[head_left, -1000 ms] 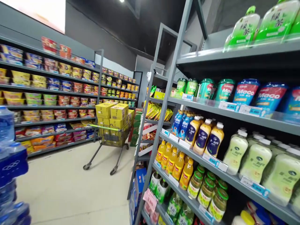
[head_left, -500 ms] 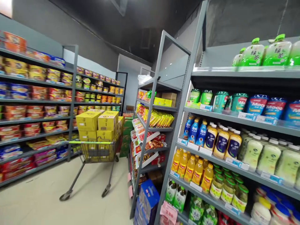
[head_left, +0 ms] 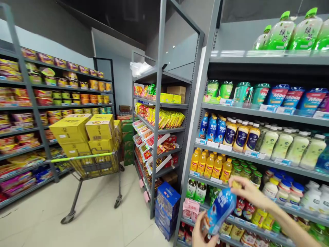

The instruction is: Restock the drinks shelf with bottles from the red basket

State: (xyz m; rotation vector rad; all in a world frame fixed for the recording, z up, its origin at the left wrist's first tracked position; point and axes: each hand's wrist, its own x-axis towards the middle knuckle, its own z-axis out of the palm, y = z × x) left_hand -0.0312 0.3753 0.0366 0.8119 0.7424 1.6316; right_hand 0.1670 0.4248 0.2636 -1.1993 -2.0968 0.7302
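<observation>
A blue bottle [head_left: 221,209] with white lettering is held tilted in front of the drink shelves at the lower right. Around its lower end are the fingers of my left hand [head_left: 202,233], at the bottom edge of the view. My right hand [head_left: 243,188] grips the yellowish cap at the bottle's upper end, its forearm reaching in from the right. Similar blue bottles [head_left: 212,129] stand on a shelf above, beside dark-labelled bottles [head_left: 241,136]. Orange juice bottles [head_left: 209,165] are just above and left of my hands.
A cart [head_left: 100,164] loaded with yellow boxes [head_left: 70,128] stands on the pale floor [head_left: 108,212] at the left. A snack rack [head_left: 156,137] and a stack of blue boxes [head_left: 167,206] are in the centre. Noodle shelves [head_left: 33,106] line the left wall.
Both my hands and the blue bottle have come into view at the lower right. The camera has turned right and tilted down slightly, so the cart and racks appear further left.
</observation>
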